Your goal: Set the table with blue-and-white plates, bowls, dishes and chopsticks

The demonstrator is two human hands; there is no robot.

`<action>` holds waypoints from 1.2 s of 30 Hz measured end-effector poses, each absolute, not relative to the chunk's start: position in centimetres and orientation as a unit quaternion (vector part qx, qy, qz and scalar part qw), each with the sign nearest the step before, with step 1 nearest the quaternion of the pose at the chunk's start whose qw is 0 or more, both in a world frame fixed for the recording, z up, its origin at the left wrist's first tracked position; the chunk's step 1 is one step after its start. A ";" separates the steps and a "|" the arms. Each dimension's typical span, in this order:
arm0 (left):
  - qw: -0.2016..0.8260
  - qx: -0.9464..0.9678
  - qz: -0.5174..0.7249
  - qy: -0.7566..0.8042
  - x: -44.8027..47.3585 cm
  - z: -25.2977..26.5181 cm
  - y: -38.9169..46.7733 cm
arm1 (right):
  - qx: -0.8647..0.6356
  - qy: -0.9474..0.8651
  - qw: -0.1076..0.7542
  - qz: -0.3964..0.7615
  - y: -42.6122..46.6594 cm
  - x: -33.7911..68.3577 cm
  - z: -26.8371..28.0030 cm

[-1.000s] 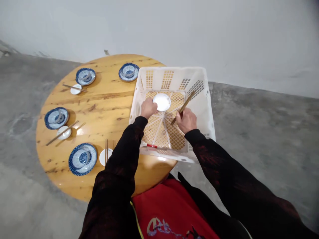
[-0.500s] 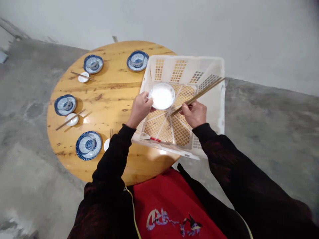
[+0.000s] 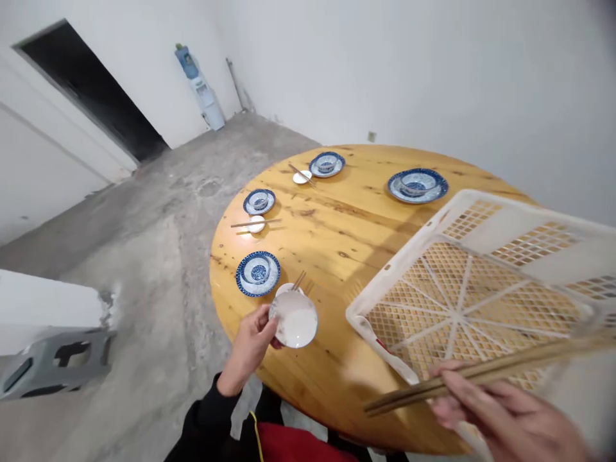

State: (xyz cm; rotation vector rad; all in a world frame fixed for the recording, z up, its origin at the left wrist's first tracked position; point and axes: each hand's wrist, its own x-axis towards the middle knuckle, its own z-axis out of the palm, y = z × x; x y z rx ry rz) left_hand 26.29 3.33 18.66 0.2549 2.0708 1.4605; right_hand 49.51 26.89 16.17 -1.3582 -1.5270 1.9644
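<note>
My left hand (image 3: 250,343) is closed on the rim of a small white bowl (image 3: 296,321), which it holds tilted above the left front of the round wooden table. Just behind that bowl a white dish (image 3: 287,289) with chopsticks across it is partly hidden. A blue-patterned plate (image 3: 257,292) with a clear bowl on it sits nearby. My right hand (image 3: 500,410), blurred, grips a bundle of wooden chopsticks (image 3: 433,388) in front of the white plastic basket (image 3: 409,282). A spoon with a red mark (image 3: 382,346) lies inside the basket's near left edge.
Further blue plates with clear bowls (image 3: 417,186) stand along the far side of the wooden table (image 3: 337,244). White dishes (image 3: 256,224) bearing chopsticks lie beside two of them. On the floor to the left is a grey stool (image 3: 91,359); a water dispenser (image 3: 205,96) stands by the wall.
My view has swung left. My left hand has carried the white bowl out from over the basket to the table's left front. The chopsticks remain in my right hand, now nearer the table's front edge.
</note>
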 end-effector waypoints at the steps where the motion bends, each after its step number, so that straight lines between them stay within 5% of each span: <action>1: 0.294 0.083 0.554 0.774 26.3 17.8 1.8 | -0.465 -0.536 0.127 0.693 25.0 48.4 16.3; 17: 0.268 0.065 0.574 0.771 16.8 14.1 -25.2 | -0.364 -0.517 -0.025 0.774 -6.3 27.5 12.2; 29: 0.199 -0.022 0.590 0.782 2.2 11.3 -30.6 | -0.312 -0.520 -0.104 0.788 -10.0 9.9 9.1; 36: 0.139 -0.066 0.574 0.804 -8.8 12.1 -31.5 | -0.303 -0.486 -0.038 0.819 -9.1 -3.8 8.5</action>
